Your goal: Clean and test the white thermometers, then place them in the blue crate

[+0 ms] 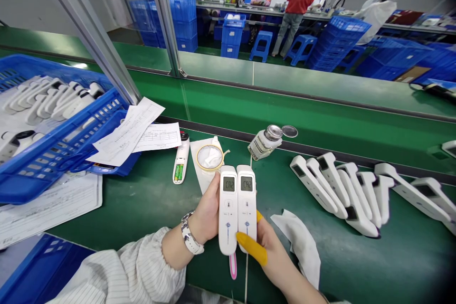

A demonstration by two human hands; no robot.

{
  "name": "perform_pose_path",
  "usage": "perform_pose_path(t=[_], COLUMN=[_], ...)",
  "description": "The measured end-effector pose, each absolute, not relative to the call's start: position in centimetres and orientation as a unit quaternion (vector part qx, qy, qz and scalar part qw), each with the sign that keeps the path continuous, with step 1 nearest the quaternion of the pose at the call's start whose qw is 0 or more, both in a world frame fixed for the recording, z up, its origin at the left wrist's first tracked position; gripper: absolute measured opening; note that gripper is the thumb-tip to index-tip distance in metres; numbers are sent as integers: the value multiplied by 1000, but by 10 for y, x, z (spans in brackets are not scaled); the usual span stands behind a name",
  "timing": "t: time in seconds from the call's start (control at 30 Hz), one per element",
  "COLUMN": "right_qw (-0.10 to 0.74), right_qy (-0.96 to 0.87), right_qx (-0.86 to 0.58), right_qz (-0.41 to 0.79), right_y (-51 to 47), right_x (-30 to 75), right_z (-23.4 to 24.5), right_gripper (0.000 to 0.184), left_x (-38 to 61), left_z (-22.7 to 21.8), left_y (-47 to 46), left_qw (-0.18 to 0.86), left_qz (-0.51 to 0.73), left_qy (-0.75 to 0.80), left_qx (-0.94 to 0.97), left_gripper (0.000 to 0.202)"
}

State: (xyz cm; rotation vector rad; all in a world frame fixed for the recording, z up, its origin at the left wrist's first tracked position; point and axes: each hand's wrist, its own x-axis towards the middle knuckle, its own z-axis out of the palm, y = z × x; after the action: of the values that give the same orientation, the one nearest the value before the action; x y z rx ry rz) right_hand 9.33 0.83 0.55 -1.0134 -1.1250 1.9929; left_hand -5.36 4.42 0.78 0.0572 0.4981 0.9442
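My left hand [206, 213], with a wristwatch, grips a white handheld thermometer [228, 209] whose small screen is lit. Side by side with it, my right hand [270, 247], wearing a yellow finger cot on the thumb, grips a second white thermometer [247, 204] with its screen lit too. Both devices face up over the green bench [149, 204]. A pink strip [232, 266] hangs below the left device. A row of several white thermometers [356, 190] lies to the right on the bench.
A tilted blue crate [53, 152] of white thermometers sits at left, with paper sheets [131, 135] on its edge. An open-backed device showing batteries [180, 164], a tape roll [210, 157], a small bottle [265, 141] and a white cloth [302, 244] lie nearby. People work at a far bench.
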Motion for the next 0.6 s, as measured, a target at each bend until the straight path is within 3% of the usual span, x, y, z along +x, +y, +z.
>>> perform_pose_path(t=[0.17, 0.37, 0.6], right_qw=[313, 352, 362], right_qy=[-434, -454, -456], right_qx=[-399, -443, -433], right_qz=[745, 688, 688], right_y=[8, 11, 8], right_x=[93, 95, 96], right_z=[7, 7, 5], right_gripper=[42, 37, 36], left_x=[-54, -49, -49], left_z=[9, 16, 16], left_y=[43, 35, 29], left_qw=[843, 784, 737], left_qz=[447, 488, 482], left_qy=[296, 340, 366], left_qx=[52, 179, 301], left_gripper=[62, 35, 36])
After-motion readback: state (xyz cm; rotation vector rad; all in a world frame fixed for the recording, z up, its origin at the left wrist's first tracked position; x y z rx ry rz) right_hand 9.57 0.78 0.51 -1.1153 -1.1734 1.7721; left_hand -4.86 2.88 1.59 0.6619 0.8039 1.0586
